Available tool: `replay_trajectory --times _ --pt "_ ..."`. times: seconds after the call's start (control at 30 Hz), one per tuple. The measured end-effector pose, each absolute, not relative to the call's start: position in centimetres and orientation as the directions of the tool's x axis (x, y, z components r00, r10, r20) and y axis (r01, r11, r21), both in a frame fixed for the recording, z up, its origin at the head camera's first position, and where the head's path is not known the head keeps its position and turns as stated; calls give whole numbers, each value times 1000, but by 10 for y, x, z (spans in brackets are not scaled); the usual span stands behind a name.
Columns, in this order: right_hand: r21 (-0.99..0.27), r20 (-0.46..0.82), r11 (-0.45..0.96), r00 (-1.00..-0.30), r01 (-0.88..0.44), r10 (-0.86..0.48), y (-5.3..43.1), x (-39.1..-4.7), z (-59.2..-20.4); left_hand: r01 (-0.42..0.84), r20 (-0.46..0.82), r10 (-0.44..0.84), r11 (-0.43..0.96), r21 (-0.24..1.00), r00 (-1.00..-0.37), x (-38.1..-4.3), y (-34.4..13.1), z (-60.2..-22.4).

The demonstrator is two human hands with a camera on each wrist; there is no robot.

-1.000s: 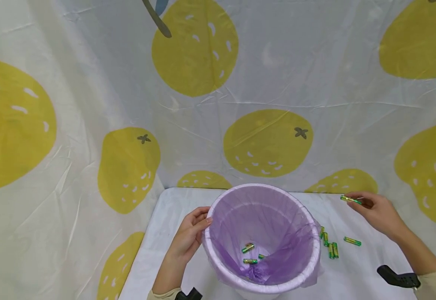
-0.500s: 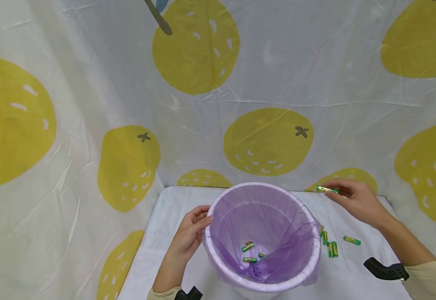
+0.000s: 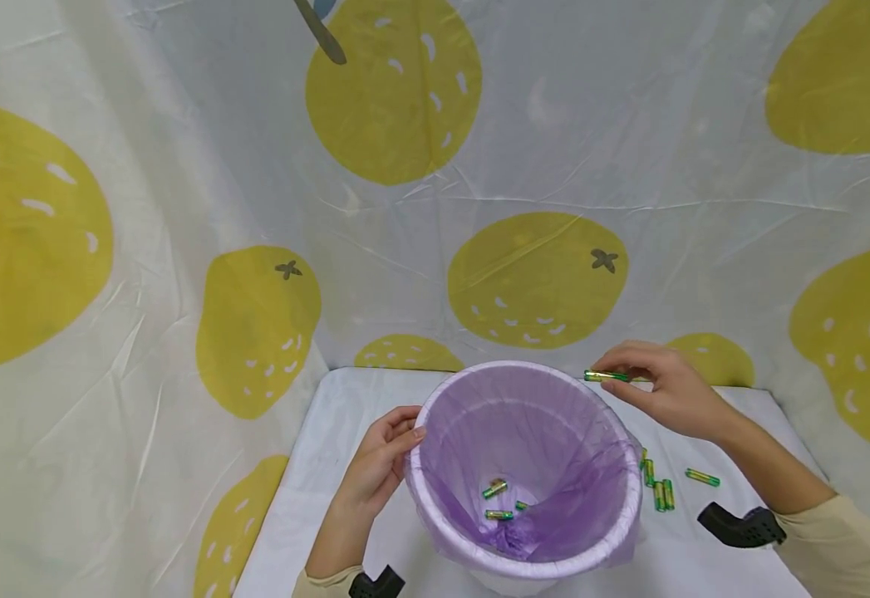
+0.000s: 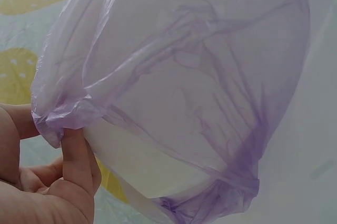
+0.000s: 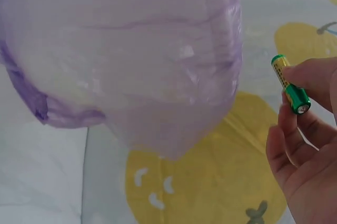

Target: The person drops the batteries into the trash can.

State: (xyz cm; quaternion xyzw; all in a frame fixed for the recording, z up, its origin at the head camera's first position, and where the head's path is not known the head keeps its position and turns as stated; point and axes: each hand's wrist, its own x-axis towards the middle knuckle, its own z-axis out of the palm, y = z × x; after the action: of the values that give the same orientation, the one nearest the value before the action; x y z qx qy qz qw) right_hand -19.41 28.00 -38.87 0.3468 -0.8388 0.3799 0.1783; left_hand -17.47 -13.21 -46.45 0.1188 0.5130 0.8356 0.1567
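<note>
A white bin (image 3: 526,573) lined with a thin purple bag (image 3: 532,423) stands in the middle of the head view. My left hand (image 3: 378,465) grips its left rim, thumb on top and fingers outside; in the left wrist view the fingers pinch the folded-over bag edge (image 4: 68,113). My right hand (image 3: 666,390) pinches a green and gold battery (image 5: 289,84) between thumb and fingers, just off the bin's far right rim. Several like batteries (image 3: 498,515) lie in the bottom of the bag.
On the white table (image 3: 734,531) right of the bin, several more batteries (image 3: 659,496) lie in a loose group, with a single battery (image 3: 702,477) apart from them. A curtain (image 3: 390,274) printed with yellow fruit hangs behind and to the left.
My right hand has carried the battery leftward and slightly up, from above the table's right side to beside the bin's rim. The left hand stays on the rim.
</note>
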Motion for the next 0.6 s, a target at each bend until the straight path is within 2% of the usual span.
replay_trajectory --times 0.3,0.6 --pt "-461 567 405 -614 -789 -550 250 -198 -378 -141 43 388 -432 891 -921 -175 -133 -465" --pt "-426 547 401 -584 -811 -600 236 -205 -372 -137 47 392 -429 893 -919 -176 -133 -466"
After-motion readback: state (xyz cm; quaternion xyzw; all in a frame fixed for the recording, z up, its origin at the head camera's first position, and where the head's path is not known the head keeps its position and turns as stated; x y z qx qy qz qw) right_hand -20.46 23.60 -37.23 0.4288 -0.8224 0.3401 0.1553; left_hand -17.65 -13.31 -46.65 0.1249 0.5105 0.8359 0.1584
